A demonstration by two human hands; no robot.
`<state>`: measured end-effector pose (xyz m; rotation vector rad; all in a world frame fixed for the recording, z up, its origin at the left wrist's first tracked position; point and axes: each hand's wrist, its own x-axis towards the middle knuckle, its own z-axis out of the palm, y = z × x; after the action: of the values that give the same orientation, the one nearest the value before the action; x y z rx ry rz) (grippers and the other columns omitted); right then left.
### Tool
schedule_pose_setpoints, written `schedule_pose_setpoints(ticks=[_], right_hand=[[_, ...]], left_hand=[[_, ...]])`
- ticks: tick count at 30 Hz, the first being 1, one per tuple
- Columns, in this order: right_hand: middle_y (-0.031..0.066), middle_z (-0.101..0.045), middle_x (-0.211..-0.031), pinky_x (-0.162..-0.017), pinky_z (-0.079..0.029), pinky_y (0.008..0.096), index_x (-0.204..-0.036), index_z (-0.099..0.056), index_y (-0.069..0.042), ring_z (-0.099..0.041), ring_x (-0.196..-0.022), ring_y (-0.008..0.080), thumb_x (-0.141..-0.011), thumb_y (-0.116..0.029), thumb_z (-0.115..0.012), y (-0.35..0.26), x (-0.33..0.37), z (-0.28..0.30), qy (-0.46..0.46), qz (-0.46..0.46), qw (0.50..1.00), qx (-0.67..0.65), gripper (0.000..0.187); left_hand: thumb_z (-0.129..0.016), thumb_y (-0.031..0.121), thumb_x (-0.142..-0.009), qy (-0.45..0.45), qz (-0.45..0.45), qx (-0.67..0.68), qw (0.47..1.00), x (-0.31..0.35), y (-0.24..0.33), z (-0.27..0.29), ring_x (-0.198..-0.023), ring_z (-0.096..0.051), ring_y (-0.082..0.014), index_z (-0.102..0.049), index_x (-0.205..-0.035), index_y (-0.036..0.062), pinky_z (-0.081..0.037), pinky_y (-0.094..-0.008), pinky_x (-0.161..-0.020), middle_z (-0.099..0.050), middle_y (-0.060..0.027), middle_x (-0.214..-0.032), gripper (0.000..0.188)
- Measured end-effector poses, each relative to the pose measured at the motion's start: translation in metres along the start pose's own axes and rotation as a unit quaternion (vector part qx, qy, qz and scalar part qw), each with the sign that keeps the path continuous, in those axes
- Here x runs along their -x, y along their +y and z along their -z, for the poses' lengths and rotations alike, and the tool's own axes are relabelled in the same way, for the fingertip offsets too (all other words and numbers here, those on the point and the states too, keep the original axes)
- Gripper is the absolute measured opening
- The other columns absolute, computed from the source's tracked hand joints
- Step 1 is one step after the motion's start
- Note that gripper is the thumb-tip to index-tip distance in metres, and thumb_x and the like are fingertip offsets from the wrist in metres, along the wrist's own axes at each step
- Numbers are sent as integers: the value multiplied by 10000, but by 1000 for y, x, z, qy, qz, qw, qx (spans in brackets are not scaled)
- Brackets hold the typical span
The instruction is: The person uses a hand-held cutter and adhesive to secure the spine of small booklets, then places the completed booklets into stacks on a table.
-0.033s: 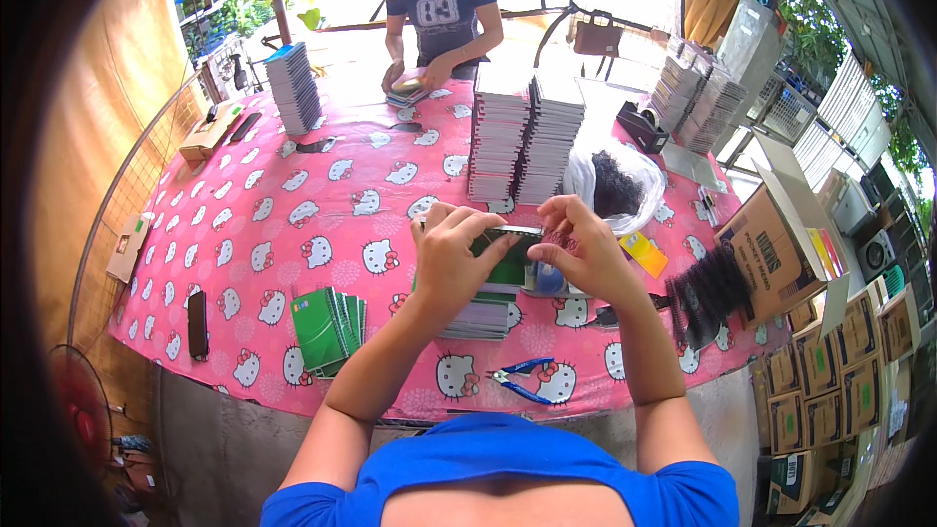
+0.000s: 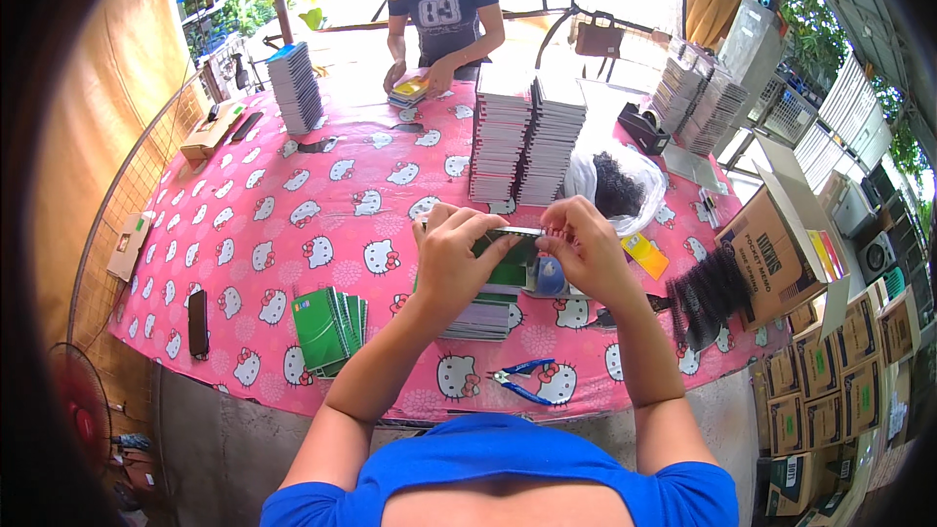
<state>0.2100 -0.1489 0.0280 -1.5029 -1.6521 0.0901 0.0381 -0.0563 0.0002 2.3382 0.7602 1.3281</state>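
The left hand (image 2: 455, 250) has its thumb and fingers closed on a thin green paper pad (image 2: 519, 231), over the pink patterned table (image 2: 342, 224), near the middle of its near edge. The right hand (image 2: 584, 249) nearly shuts its fingers at the pad's right end; I cannot tell what they grip. Blue-handled metal pliers (image 2: 503, 376) lie by the near edge.

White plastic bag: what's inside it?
In the white plastic bag, a dark, tangled mass shows at the open top; anything beneath it is covered and can't be seen.
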Motion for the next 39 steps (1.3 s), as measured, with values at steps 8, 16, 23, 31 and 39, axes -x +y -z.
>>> schedule_pose_setpoints(ticks=[8, 16, 23, 31, 39], right_hand=[[83, -618, -830, -707, -493, 305, -1062, -646, -20, -632, -771, 207, -838, -124, -654, 12, -4, 13, -61, -51, 993, -90, 247], [93, -606, -873, -694, -497, 299, -961, -648, 4, -633, -783, 198, -753, 37, -661, 1, -1, 8, -1, 25, 999, -49, 211], [93, -593, -843, -666, -496, 331, -975, -626, -36, -625, -753, 234, -764, 13, -650, 5, 0, 9, -44, -41, 992, -111, 218], [108, -581, -892, -632, -474, 355, -961, -589, -43, -607, -740, 271, -819, -71, -633, -16, -5, 1, -19, 32, 999, 24, 152], [97, -600, -840, -624, -486, 343, -922, -628, -32, -624, -699, 241, -786, -49, -672, -10, -6, -12, 3, 22, 999, 41, 144]], left_hand=[[-758, 312, -734, -17, 21, 16, 999, -2, 4, 5, -921, -545, -189, -719, -849, 117, -312, -394, -866, -664, 1, -839, 229], [-792, 373, -678, 23, 30, -31, 999, -5, 9, -4, -891, -515, -188, -693, -773, 95, -318, -375, -848, -609, 14, -739, 310], [-795, 341, -681, 27, 10, -26, 999, -6, 8, -4, -887, -515, -187, -700, -782, 105, -328, -374, -830, -608, 23, -730, 273], [-757, 290, -715, -8, 5, -17, 1000, 1, -1, 2, -931, -545, -187, -701, -847, 146, -334, -449, -870, -645, 19, -838, 203], [-761, 262, -713, -3, 8, -10, 1000, 1, 0, 1, -882, -537, -177, -720, -868, 132, -350, -369, -827, -663, 28, -835, 207]])
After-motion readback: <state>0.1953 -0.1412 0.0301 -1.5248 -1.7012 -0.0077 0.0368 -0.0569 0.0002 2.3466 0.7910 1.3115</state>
